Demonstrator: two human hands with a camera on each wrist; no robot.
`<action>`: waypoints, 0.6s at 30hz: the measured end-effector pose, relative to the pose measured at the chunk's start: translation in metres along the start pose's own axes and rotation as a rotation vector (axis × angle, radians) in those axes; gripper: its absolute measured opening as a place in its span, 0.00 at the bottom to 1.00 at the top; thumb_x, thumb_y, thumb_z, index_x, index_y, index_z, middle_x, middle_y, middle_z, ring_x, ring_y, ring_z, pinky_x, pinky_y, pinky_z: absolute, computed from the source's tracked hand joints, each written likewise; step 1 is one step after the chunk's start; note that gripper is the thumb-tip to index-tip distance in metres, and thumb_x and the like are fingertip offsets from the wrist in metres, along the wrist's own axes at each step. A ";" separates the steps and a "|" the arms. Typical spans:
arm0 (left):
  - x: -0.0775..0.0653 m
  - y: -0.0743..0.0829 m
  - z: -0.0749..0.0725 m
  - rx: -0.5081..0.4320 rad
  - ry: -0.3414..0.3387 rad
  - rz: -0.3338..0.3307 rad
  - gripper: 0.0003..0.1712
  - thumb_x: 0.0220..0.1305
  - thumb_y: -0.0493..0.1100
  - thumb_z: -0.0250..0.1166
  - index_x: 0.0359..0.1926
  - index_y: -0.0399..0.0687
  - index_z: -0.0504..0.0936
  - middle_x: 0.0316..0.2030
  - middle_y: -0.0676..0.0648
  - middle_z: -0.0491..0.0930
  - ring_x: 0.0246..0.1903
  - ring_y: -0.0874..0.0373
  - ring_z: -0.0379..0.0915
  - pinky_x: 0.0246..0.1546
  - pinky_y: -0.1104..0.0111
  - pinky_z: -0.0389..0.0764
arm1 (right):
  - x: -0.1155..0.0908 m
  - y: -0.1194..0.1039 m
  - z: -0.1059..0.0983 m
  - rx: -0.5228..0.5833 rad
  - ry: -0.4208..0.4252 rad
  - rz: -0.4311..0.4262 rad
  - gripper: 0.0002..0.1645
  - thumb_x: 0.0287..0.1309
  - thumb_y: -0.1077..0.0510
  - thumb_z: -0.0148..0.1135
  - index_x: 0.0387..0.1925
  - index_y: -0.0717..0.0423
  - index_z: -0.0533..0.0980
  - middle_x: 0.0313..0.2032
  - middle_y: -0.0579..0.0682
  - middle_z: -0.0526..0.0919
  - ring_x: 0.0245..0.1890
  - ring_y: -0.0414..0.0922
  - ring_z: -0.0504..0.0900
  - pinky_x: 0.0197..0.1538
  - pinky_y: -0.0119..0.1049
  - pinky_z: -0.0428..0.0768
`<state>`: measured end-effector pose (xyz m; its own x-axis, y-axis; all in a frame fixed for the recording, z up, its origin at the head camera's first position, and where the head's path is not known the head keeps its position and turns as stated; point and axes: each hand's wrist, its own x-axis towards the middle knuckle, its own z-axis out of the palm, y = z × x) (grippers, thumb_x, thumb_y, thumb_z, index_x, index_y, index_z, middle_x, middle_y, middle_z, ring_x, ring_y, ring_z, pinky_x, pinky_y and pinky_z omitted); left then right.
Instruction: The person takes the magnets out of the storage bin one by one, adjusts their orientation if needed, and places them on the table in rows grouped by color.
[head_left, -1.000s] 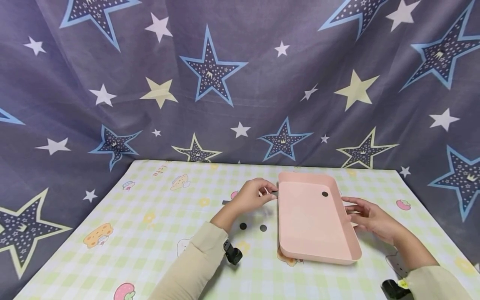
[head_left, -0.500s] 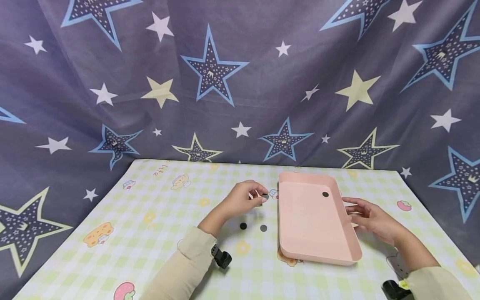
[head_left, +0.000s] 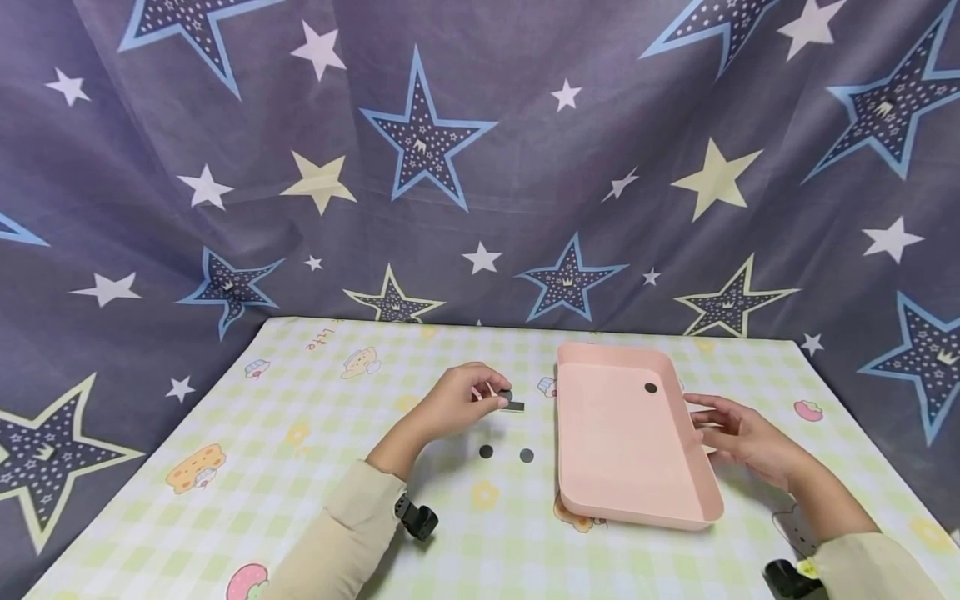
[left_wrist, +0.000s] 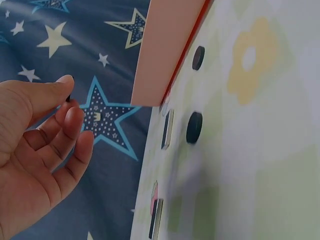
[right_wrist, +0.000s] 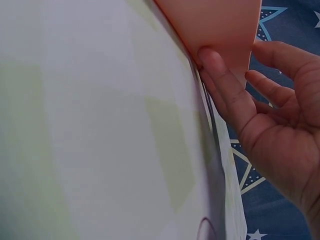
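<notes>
My left hand hovers left of the pink tray, pinching a small black disc between thumb and fingertips. Only the disc's dark edge shows at the fingertips in the left wrist view. Below the fingertips lies a flat black bar. Two more black discs rest on the cloth, a left one and a right one. Inside the tray, near its far right corner, sits another black disc. My right hand touches the tray's right outer wall with relaxed fingers.
A second bar appears in the left wrist view; my left hand hides it in the head view. A checked, cartoon-printed cloth covers the table. Behind its far edge hangs a dark star-patterned curtain.
My left hand has moved left, away from the tray's left wall, with a disc in its fingertips. The bar near the tray has come into view. The right hand and tray stay put.
</notes>
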<state>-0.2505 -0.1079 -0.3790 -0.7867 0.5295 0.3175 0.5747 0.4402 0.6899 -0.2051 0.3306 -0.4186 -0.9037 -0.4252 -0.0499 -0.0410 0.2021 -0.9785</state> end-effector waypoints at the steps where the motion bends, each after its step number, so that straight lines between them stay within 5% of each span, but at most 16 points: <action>1: -0.001 -0.001 -0.001 0.001 0.001 -0.001 0.07 0.62 0.37 0.69 0.42 0.44 0.85 0.38 0.52 0.81 0.32 0.62 0.74 0.32 0.70 0.77 | 0.000 0.000 0.000 0.000 -0.002 -0.003 0.35 0.70 0.63 0.53 0.73 0.64 0.52 0.57 0.61 0.72 0.51 0.41 0.80 0.47 0.45 0.82; 18: -0.023 -0.019 -0.018 0.029 -0.026 -0.019 0.06 0.59 0.34 0.70 0.38 0.43 0.84 0.39 0.49 0.82 0.31 0.62 0.74 0.30 0.71 0.77 | 0.000 0.001 0.000 -0.011 0.015 0.014 0.37 0.70 0.62 0.54 0.73 0.67 0.51 0.58 0.64 0.71 0.50 0.41 0.80 0.47 0.45 0.82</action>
<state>-0.2466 -0.1413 -0.3877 -0.7913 0.5395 0.2875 0.5666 0.4705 0.6764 -0.2055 0.3308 -0.4191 -0.9106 -0.4088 -0.0608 -0.0326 0.2179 -0.9754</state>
